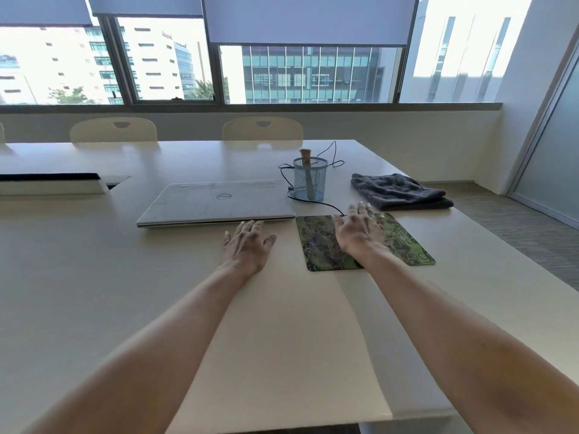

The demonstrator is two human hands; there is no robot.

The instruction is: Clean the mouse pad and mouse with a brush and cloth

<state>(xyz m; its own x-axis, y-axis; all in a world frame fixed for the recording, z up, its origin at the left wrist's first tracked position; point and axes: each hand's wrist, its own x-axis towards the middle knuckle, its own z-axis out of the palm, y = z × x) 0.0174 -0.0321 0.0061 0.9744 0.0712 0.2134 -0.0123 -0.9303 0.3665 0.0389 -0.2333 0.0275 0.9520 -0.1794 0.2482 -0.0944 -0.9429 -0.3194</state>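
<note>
Head view: left hand [247,242] lies flat on the pale beige table [94,277], fingers straight and slightly spread, holding nothing, fingertips just short of the closed silver laptop [216,202]. Right hand [360,230] is over the far part of the green patterned rectangular mouse pad [410,249], fingers spread and fairly straight, nothing gripped, slightly blurred. The mouse itself is not visible; the thin black cable [313,200] runs from the laptop's side to under that hand, so the hand covers where it ends. Right forearm crosses the pad's near edge and hides its middle.

Behind the pad stands a light blue wire-mesh cup [310,180], upright, with a brush with tan bristles and a pale handle [304,155] standing in it, bristles up. Folded dark grey towel cloth [398,191] lies right of the cup, just beyond the pad. Two cream plastic chairs [262,128] at the far table edge, windows with half-lowered grey blinds [307,20] behind
</note>
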